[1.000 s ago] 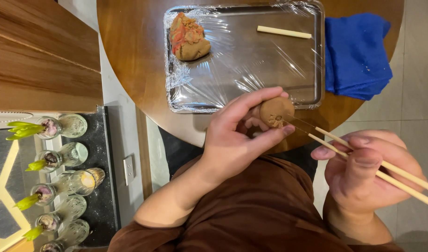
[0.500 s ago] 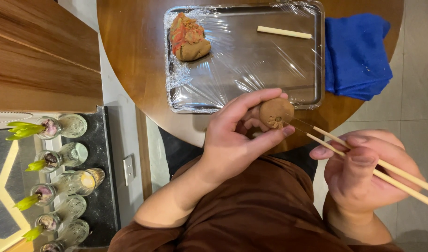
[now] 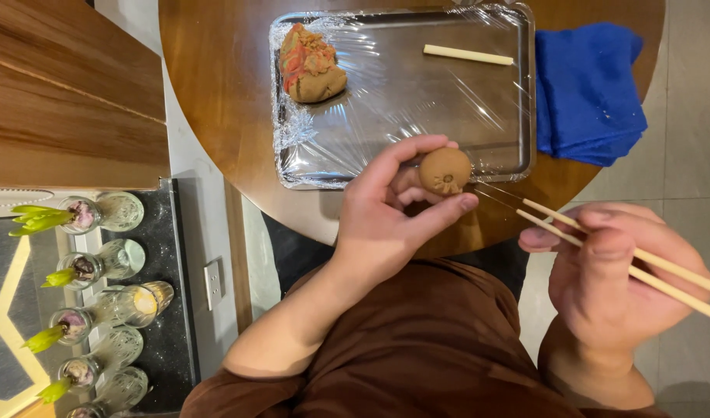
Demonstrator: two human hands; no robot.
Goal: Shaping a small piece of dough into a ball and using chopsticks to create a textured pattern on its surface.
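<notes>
My left hand (image 3: 393, 213) pinches a small round brown dough ball (image 3: 444, 171) between thumb and fingers, just over the near rim of the tray. My right hand (image 3: 614, 275) grips a pair of wooden chopsticks (image 3: 602, 240), whose thin tips point at the ball from the right. A metal tray (image 3: 517, 101) lined with clear film sits on the round wooden table (image 3: 215, 116). On the tray's far left lies a lump of brown dough topped with orange and pink shreds (image 3: 308, 66). A pale wooden stick (image 3: 468, 54) rests at the tray's far right.
A folded blue cloth (image 3: 587, 89) lies right of the tray on the table. At the left stands a wooden surface (image 3: 61, 93), and below it a dark shelf with several small glass vases holding sprouting bulbs (image 3: 76, 271). My brown garment (image 3: 417, 348) fills the bottom.
My left hand has turned the dough ball slightly and raised it a little towards the tray. The chopstick tips stay close to the ball.
</notes>
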